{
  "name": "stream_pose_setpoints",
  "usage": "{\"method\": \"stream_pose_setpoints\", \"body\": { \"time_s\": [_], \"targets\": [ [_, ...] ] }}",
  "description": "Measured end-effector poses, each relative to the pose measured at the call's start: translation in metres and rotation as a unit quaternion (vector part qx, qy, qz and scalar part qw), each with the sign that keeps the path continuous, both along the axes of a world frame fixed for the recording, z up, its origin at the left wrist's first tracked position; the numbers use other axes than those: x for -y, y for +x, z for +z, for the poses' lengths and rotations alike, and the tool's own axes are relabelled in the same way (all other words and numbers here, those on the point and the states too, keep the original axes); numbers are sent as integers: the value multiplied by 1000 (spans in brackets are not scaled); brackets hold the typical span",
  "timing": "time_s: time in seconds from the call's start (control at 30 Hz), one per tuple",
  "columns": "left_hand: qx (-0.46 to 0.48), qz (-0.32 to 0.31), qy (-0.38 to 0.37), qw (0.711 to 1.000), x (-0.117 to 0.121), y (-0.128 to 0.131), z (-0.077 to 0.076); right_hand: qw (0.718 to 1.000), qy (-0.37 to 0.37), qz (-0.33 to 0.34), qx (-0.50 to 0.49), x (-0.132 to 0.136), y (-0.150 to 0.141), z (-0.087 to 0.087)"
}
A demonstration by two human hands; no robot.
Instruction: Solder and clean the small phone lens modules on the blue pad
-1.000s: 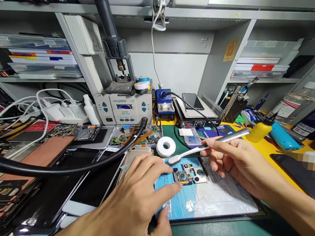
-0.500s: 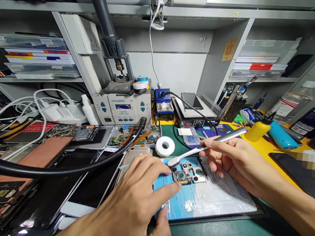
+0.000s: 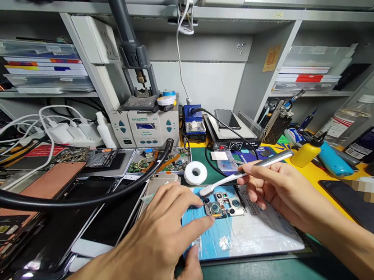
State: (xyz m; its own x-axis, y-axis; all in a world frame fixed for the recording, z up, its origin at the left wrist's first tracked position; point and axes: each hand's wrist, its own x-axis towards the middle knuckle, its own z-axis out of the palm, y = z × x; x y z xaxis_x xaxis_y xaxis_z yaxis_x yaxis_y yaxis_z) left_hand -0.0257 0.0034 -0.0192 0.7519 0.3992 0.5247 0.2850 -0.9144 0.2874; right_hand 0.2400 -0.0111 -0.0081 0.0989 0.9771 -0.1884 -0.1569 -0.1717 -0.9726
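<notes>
A toothbrush (image 3: 230, 178) with a white neck and a grey handle is held in my right hand (image 3: 270, 182), fingers closed round it. Its head hovers over or rests by the upper left edge of a phone camera module (image 3: 221, 205). Several round lenses show on the module, which lies on a blue and white flat panel (image 3: 256, 239). My left hand (image 3: 165, 228) reaches in from the left, its index fingertip and thumb at the module's left and lower edges, steadying it. Another finger curls by the panel's near left edge.
A white tape roll (image 3: 195, 174) stands just behind the panel. To the left lie several phones (image 3: 61, 220) under a thick black hose (image 3: 63, 205). A hot air station (image 3: 145, 128) and a soldering iron holder (image 3: 194, 120) stand behind. A yellow bottle (image 3: 306, 152) is at right.
</notes>
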Motion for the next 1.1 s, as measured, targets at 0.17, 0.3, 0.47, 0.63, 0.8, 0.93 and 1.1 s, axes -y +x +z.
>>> {"method": "stream_pose_setpoints", "body": {
  "time_s": [0.17, 0.3, 0.47, 0.63, 0.8, 0.93, 1.1],
  "targets": [
    [-2, 0, 0, 1000, -1, -1, -2, 1000, -5, -5, -2, 0, 1, -1],
    [-5, 0, -4, 1000, -1, 0, -3, 1000, -7, -11, -5, 0, 1, 0],
    [-7, 7, 0, 1000, -1, 0, -1, 1000, -2, -17, -5, 1, -1, 3],
    [-2, 0, -2, 1000, -1, 0, 1, 999, 7, -30, -23, 1, -4, 7],
    [-3, 0, -4, 1000, -2, 1, -1, 999, 10, -30, -22, 2, -3, 6],
    [2, -5, -2, 1000, -2, -1, -3, 999, 12, -30, -33, 3, -3, 6],
    [1, -5, -2, 1000, 0, 0, -1, 998, 13, -42, -38, 2, -4, 8]
  ]
}}
